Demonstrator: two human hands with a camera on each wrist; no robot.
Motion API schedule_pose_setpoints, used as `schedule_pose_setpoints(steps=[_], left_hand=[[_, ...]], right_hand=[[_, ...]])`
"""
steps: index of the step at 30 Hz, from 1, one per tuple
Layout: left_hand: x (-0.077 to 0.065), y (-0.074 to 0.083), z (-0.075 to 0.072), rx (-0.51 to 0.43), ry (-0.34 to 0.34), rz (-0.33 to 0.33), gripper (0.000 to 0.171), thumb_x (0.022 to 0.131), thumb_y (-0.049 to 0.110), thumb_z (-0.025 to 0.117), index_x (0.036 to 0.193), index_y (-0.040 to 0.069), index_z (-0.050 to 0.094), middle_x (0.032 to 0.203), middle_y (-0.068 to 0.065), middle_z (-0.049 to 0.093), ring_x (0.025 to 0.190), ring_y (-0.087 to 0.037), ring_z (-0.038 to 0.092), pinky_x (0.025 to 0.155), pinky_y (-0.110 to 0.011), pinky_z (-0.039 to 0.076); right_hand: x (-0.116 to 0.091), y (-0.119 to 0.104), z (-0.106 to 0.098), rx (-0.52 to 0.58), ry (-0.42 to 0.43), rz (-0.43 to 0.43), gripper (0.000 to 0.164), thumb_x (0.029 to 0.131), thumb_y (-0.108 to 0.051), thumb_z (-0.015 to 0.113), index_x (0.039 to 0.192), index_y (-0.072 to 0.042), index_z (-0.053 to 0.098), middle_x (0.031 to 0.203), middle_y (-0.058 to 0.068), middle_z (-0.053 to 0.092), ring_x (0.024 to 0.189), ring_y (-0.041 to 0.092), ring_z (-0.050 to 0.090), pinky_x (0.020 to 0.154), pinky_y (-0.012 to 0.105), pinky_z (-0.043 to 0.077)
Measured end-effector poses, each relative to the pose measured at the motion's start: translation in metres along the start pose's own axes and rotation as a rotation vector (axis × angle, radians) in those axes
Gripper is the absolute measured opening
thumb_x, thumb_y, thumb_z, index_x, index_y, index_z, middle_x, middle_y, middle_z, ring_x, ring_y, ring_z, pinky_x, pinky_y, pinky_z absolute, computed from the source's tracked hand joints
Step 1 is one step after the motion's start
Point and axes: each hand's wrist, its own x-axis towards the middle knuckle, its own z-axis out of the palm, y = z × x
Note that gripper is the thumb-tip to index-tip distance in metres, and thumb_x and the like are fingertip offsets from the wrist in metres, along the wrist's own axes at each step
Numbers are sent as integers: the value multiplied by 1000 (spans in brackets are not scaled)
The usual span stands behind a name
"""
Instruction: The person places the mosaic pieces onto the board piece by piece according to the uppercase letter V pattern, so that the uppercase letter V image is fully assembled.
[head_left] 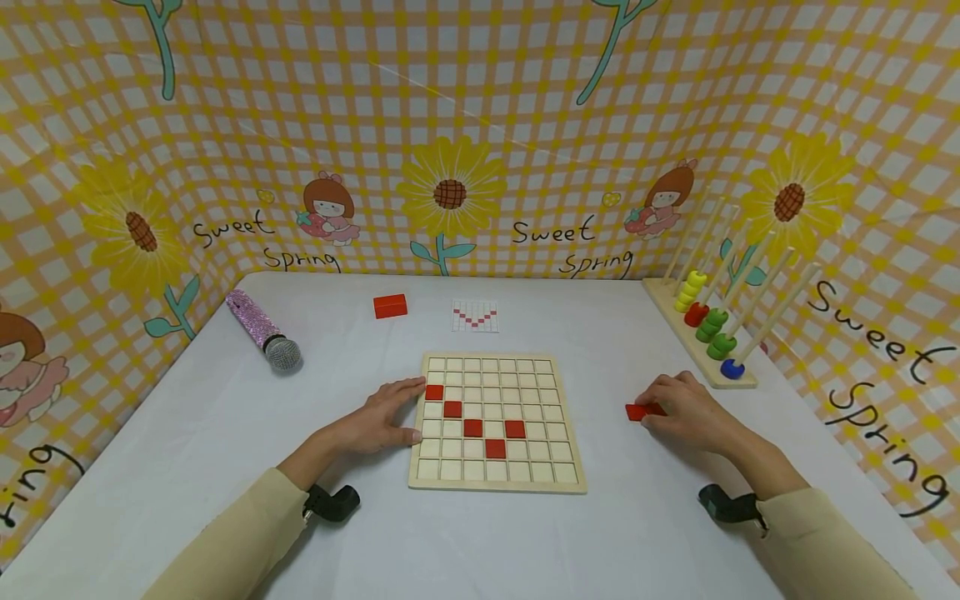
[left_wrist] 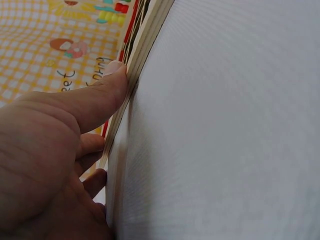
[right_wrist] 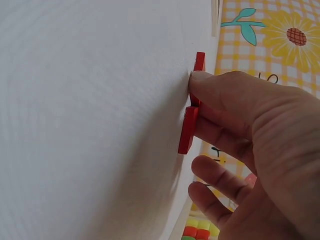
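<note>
A square wooden grid board [head_left: 495, 487] lies on the white table, with several red square tiles set in its cells, forming a slanting line down to the right and one tile back up. My left hand [head_left: 375, 421] rests at the board's left edge, thumb and fingers spread; in the left wrist view its thumb [left_wrist: 115, 72] touches the board's side. Right of the board, my right hand [head_left: 688, 414] pinches a red tile between thumb and finger, low over the table. The right wrist view shows two red tiles [right_wrist: 188, 131] at the fingertips, the other partly hidden by the thumb.
Behind the board lie a small card [head_left: 475, 317] with a red V pattern and a red block-shaped stack [head_left: 390, 306]. A glittery pink microphone [head_left: 262, 329] lies at the left. A wooden peg stand [head_left: 738, 383] with coloured beads stands at the right. Patterned cloth surrounds the table.
</note>
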Motion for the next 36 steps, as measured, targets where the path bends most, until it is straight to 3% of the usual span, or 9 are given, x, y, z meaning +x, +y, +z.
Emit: schedule_pose_setpoints(steps=[11,21,36], left_hand=[[0,0,0,-4,4,5,78,85,27,69,148,6,28,157,-9,20,145,-36,13,115,-60,12],[0,0,0,9,4,9,78,85,27,69,148,5,28,157,-9,20,145,-36,12,115,-59,11],[0,-1,0,13,0,2,79,85,28,69,149,7,27,158,-7,19,146,-34,12,115,-58,11]], right_hand=[[0,-7,-2,3,19,7,19,80,-17,74,97,-10,72,95,3,65,93,21,46,74,31,42],[-1,-34,-1,-5,86,-40,18,79,-14,73,97,-13,72,95,0,66,94,18,46,76,32,43],[7,-72,9,-25,113,-71,17,76,-16,76,93,-15,72,93,-1,66,94,19,48,80,37,42]])
